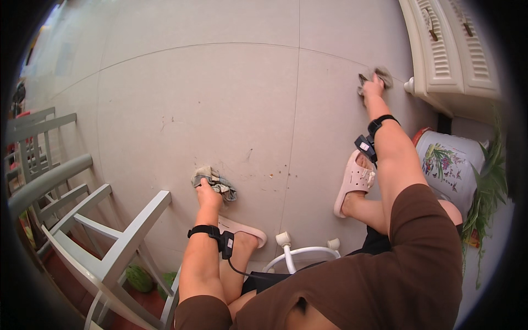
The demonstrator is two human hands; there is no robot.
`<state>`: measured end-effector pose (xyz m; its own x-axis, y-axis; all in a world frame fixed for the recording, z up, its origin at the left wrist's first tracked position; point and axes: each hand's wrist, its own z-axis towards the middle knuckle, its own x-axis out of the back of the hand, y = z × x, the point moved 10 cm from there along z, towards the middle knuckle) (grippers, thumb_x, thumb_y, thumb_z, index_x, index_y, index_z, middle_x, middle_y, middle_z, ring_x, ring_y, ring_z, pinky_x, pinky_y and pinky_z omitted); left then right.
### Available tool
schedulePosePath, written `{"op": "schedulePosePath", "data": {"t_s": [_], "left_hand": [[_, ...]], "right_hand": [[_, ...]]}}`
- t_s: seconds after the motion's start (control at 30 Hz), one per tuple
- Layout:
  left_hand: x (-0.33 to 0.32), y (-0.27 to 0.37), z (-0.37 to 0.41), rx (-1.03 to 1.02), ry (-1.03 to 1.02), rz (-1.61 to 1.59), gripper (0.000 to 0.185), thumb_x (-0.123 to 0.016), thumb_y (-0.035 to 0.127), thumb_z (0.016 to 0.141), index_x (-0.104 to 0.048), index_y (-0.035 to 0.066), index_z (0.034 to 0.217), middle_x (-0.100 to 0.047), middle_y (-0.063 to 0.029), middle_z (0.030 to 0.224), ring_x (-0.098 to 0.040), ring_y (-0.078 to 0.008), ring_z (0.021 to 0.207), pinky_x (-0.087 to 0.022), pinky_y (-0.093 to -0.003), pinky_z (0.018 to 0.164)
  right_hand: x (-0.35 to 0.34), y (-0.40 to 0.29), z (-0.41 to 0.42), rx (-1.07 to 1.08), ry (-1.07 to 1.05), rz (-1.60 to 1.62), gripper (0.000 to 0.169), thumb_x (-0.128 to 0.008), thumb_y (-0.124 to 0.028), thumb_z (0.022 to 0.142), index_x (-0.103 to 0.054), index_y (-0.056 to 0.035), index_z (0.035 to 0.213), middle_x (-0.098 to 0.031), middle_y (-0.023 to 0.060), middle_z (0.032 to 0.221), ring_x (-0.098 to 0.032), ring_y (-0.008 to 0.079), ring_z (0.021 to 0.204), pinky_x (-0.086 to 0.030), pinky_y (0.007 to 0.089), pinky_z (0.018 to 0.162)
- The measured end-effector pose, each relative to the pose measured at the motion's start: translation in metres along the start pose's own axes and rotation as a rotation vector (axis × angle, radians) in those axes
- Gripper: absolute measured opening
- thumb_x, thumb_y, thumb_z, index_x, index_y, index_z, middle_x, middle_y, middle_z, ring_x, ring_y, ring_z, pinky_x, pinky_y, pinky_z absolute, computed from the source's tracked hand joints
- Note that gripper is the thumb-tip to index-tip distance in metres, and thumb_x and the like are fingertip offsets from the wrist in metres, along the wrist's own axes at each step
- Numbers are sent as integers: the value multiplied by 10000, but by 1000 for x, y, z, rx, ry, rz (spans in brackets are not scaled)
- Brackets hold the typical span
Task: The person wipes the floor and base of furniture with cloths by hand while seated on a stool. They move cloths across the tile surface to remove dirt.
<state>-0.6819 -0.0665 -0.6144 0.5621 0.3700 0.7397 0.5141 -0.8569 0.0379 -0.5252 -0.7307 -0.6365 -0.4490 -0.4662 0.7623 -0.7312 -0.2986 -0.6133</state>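
My left hand [209,196] grips a crumpled grey patterned cloth [222,187] against the pale tiled floor [231,103], just beyond my pink clog. Farther out on the right, my right hand [373,87] is closed on a second greyish cloth [385,76], pressed to the floor near the cabinet foot; both are slightly blurred. Dark scuffs and crumbs [271,176] lie on the tiles between the two hands. Each forearm wears a black strap with a small device.
Grey wooden chairs or frames [140,222] stand at the left, with green watermelons [139,278] beneath. A cream cabinet [437,53], a floral-patterned white bucket [447,165] and a leafy plant [491,181] line the right side. A white-framed stool [288,255] is under me.
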Motion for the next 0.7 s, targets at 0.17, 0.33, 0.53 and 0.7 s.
{"op": "schedulePosePath", "data": {"t_s": [0.17,0.33,0.53,0.7], "left_hand": [[6,-1,-5,36,-20,5,482,-625,37,637,-363,38,1041,-416,-278,1051,-464,-417,956,-408,-410,823],[5,-4,-4,24,-5,-4,496,-640,43,631,-364,37,1043,-414,-264,1064,-459,-412,967,-409,-407,824],[-2,4,5,-52,18,-39,504,-633,31,620,-371,31,1050,-422,-288,1050,-453,-427,957,-402,-410,824],[1,3,0,-73,10,-20,492,-627,37,634,-384,31,1062,-439,-277,1057,-452,-401,991,-394,-404,837]], "right_hand": [[-98,-143,-111,758,-166,-228,375,-476,-52,676,-551,-128,1035,-445,135,1167,-427,327,1053,-352,379,884],[-176,-168,-341,1201,-714,96,424,-528,13,551,-639,-199,901,-491,127,1148,-397,303,1093,-225,458,978],[-167,-125,-451,629,-1177,248,516,-359,46,632,-577,-180,1041,-459,141,1171,-414,265,1074,-326,357,924],[-103,-112,-411,-127,-1336,735,432,-397,-6,719,-517,-134,1113,-610,32,824,-584,106,622,-437,235,392]]}}
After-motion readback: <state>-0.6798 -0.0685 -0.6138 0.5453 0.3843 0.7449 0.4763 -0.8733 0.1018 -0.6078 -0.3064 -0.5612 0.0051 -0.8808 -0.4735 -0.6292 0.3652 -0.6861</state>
